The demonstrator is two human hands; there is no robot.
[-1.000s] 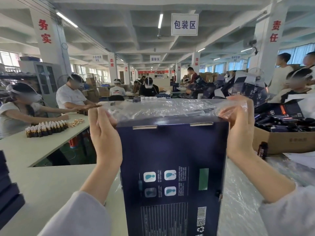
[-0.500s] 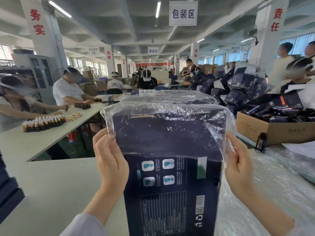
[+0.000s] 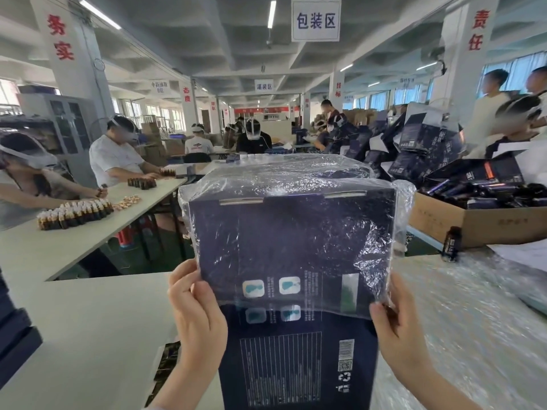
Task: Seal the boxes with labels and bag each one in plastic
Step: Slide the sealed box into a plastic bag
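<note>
A dark navy box [image 3: 293, 261] stands upright close in front of the camera, above a white table [image 3: 88, 335], with its printed back panel facing the viewer; its bottom edge is out of view, so whether it rests on the table cannot be told. A clear plastic bag [image 3: 296, 184] covers the top of the box and reaches about halfway down the panel, crinkled and shiny. The left hand [image 3: 195, 318] grasps the bag's lower edge at the box's left side, fingers curled around it. The right hand [image 3: 396, 329] pinches the bunched lower edge of the bag at the box's right side. To the right, a layer of clear plastic sheeting [image 3: 473, 321] lies over the table. Beyond it a small dark bottle [image 3: 451, 242] stands upright, just beside an open cardboard carton [image 3: 473, 223] filled with dark packages. At the left edge sits a stack of dark boxes [image 3: 14, 335]. Further left, seated workers handle rows of small brown bottles [image 3: 74, 214] on a long table. A white sign [image 3: 315, 20] hangs from the ceiling.
</note>
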